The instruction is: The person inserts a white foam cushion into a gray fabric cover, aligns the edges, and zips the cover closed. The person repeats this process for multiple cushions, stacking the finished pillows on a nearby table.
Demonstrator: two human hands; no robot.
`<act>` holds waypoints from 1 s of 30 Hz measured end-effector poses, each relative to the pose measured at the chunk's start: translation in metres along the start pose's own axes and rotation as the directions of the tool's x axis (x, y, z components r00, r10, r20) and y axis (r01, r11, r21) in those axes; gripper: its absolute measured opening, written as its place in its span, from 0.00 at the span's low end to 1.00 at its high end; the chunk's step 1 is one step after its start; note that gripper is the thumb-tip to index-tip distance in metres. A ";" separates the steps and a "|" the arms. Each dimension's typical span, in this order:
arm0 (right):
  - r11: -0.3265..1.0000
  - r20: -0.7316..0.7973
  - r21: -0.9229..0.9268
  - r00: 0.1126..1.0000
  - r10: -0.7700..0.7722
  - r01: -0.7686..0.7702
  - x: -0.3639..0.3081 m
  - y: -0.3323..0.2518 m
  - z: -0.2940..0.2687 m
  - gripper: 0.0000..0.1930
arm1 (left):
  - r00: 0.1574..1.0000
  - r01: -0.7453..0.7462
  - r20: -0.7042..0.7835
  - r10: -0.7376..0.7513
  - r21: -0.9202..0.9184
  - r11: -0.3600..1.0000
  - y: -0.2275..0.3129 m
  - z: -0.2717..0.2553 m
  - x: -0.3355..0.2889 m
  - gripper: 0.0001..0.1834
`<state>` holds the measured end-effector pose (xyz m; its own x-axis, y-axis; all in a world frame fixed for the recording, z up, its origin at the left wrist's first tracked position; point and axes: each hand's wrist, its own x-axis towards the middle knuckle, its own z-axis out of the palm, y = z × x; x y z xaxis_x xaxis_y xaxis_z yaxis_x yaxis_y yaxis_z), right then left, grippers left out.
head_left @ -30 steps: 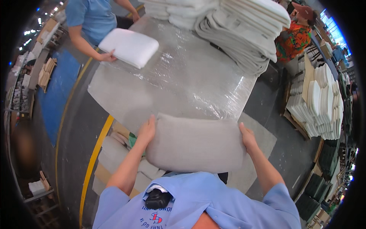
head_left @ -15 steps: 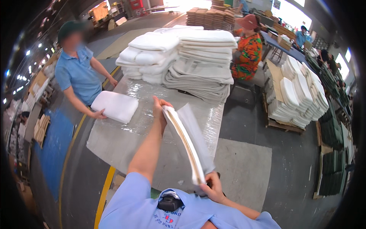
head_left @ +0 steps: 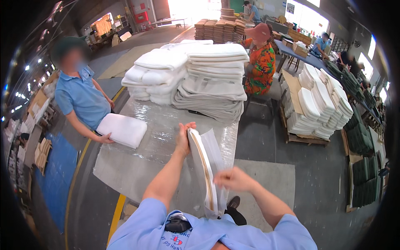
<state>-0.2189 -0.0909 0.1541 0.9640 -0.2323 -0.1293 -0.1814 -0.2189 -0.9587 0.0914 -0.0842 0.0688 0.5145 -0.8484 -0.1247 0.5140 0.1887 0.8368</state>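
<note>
A white cushion (head_left: 200, 160) stands on its narrow edge in front of me, with a tan zipper-like strip along that edge and a pale, thin flap on its right. My left hand (head_left: 184, 139) grips the far end, its palm against the cushion's left side. Halfway down the flap, my right hand (head_left: 235, 179) is raised with curled fingers, slightly blurred. Whatever its fingertips may pinch is too small to make out. The cushion's near end rests close to my body.
White pads and grey covers (head_left: 210, 89) lie stacked on the plastic-covered table (head_left: 125, 166). At left, a person in blue (head_left: 79, 93) holds another white pad (head_left: 123, 130). Someone in an orange patterned top (head_left: 260, 68) stands behind the stacks. A loaded pallet (head_left: 306, 139) is at right.
My right hand has left the cushion's near end and moved up and forward along its right side. My left hand still grips the far end. The view has shifted slightly.
</note>
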 end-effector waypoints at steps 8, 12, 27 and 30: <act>0.932 -0.381 -0.296 0.870 -0.315 0.208 0.180 0.001 -0.067 0.13 | 0.998 0.039 0.050 -0.042 0.046 0.998 0.000 0.019 0.003 0.46; 0.914 -0.323 -0.348 0.889 -0.326 0.209 0.221 0.027 -0.070 0.13 | 0.996 0.001 0.091 -0.007 0.073 0.997 0.000 0.015 0.007 0.47; 0.984 -0.076 0.046 0.983 -0.166 0.170 0.225 0.055 -0.114 0.12 | 0.991 0.024 0.133 -0.027 0.020 1.000 -0.017 0.029 0.021 0.48; 0.986 -0.044 0.142 0.996 -0.082 0.087 0.232 0.049 -0.092 0.10 | 0.997 0.016 0.072 -0.021 0.061 0.998 -0.012 0.006 0.016 0.48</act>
<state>-0.0225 -0.2428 0.1001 0.9660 -0.2555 -0.0393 -0.0671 -0.1013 -0.9926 0.0896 -0.1033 0.0597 0.4531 -0.8855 -0.1034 0.4795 0.1443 0.8656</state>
